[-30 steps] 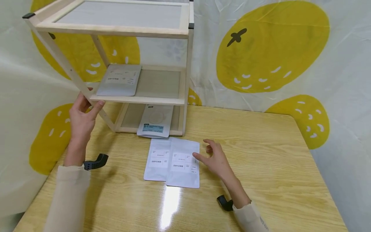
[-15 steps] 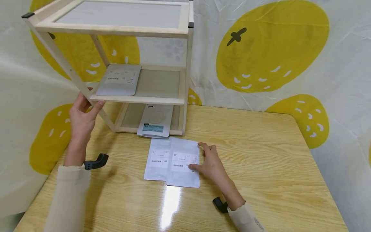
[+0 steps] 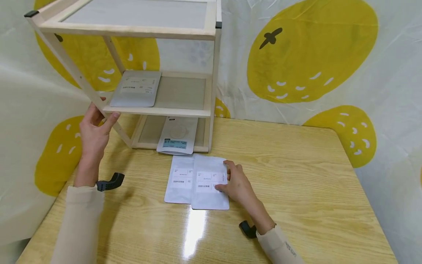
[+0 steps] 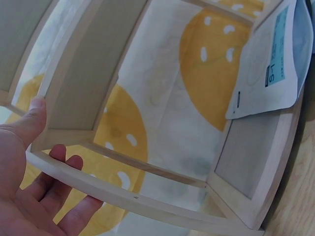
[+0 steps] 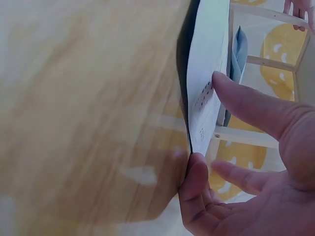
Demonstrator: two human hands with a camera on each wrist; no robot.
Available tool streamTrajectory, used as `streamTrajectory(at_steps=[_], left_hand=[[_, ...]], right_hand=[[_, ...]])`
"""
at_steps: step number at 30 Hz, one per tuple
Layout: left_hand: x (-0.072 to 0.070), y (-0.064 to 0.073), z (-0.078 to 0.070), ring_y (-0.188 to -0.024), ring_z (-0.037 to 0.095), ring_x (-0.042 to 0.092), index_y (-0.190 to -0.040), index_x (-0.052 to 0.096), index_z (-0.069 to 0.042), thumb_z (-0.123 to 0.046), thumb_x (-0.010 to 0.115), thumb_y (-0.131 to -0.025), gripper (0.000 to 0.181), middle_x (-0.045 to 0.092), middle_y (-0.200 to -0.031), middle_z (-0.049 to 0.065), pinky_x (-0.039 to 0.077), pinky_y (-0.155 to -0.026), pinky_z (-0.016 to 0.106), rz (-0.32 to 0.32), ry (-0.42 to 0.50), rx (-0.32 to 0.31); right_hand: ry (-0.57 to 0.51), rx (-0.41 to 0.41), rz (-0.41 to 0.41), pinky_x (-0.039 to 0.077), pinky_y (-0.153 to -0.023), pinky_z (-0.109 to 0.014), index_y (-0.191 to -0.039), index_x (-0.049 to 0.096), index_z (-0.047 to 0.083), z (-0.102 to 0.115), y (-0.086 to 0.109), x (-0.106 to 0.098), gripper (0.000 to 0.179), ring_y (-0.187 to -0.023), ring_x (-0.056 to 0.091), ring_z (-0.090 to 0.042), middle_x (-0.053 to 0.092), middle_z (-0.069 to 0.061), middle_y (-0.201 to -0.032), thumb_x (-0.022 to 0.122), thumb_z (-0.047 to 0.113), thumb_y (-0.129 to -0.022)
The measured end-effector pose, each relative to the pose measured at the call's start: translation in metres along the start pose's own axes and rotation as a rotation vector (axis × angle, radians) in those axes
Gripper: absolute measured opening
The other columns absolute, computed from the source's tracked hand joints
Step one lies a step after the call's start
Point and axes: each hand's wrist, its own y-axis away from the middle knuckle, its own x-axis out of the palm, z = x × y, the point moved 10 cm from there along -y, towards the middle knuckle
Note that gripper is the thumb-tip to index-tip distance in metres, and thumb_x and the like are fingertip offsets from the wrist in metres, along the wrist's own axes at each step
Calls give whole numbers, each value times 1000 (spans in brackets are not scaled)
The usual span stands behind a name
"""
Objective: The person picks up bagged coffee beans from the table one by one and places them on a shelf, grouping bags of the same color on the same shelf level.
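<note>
My left hand (image 3: pixel 94 128) holds the left front post of a light wooden shelf rack (image 3: pixel 158 110) at the middle shelf, thumb at the shelf's front edge, fingers behind the post. My right hand (image 3: pixel 240 185) pinches the right part of a white flat pouch (image 3: pixel 207 200) lying on the table. Its thumb (image 5: pixel 246 101) presses the printed face, and a fingertip is at the pouch's edge. That pouch overlaps a second white pouch (image 3: pixel 178 196) to its left. Another pouch (image 3: pixel 135 90) lies on the middle shelf's left side. A pouch with a blue label (image 3: pixel 176 141) lies on the bottom shelf, its front end sticking out.
The wooden table (image 3: pixel 313 205) extends to the right and front of the rack. Behind it hangs a white cloth (image 3: pixel 234 73) with large yellow fruit prints. The rack's top shelf (image 3: pixel 138 14) stands above the other two.
My right hand has moved down and left onto the right-hand pouch and taken hold of it. The pouch has shifted slightly right over the other one. My left hand stays on the rack.
</note>
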Motion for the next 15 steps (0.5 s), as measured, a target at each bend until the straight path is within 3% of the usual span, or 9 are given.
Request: streamTrajectory(at_steps=[4,15], left_hand=[[1,-1,-3,-114,15,60,-137,66,-13,-8,79,-92,47,69,-130,-1,52,-90,15,-1,-8,5],[-1,-1,1,-114,14,59,-137,66,-15,-11,78,-93,46,68,-129,-4,51,-89,14,-5,-42,-22]], right_hand=[[8,-20,11,46,-68,-28,-155,44,8,2,-1,-1,97,-88,53,-23,51,-14,-115,96,19,-74],[48,-93,93,51,-89,-40,-159,37,3,7,-21,-7,110,-98,52,-27,47,-20,-125,98,29,-72]])
